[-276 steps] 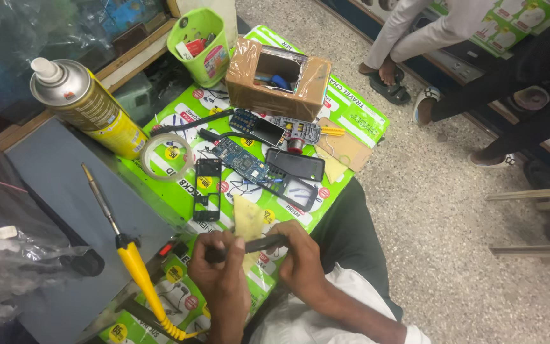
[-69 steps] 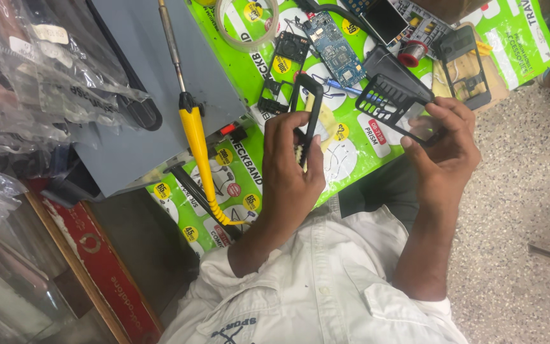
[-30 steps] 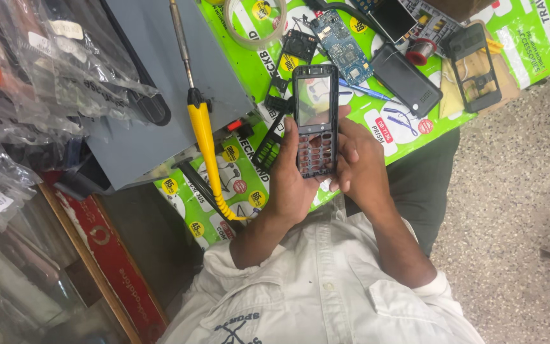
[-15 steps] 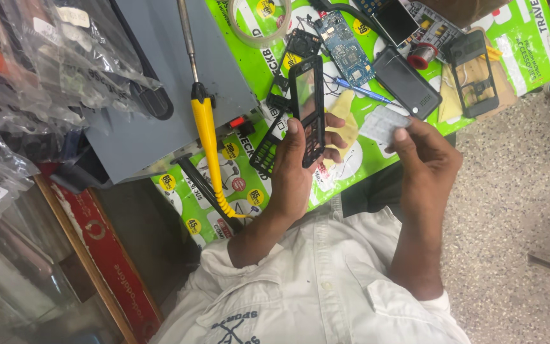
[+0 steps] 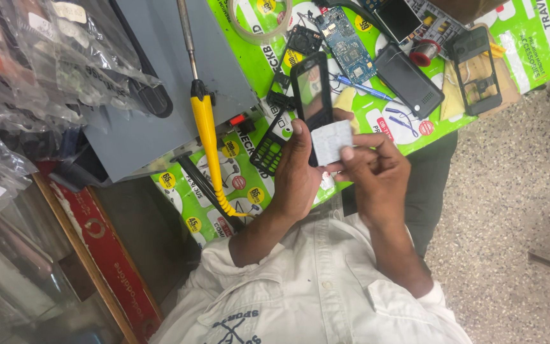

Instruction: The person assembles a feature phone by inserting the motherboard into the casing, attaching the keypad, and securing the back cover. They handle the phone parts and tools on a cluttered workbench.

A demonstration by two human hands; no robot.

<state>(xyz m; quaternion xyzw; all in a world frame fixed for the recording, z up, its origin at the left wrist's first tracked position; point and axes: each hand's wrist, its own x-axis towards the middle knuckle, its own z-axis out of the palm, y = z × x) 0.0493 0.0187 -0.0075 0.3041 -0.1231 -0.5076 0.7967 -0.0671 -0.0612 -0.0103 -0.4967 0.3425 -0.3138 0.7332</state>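
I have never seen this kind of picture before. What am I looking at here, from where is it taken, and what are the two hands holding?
There is no machine here: a person works with two bare hands. The single picture comes from a camera worn on the person's head, looking down, so the white shirt shows at the bottom. The left hand holds a black phone body upright. The right hand pinches a small pale grey keypad sheet beside it. In front lies a green printed sheet with phone parts on it: a blue circuit board, a black back cover and a black front frame. Nearby are a yellow-handled soldering iron and a grey box.
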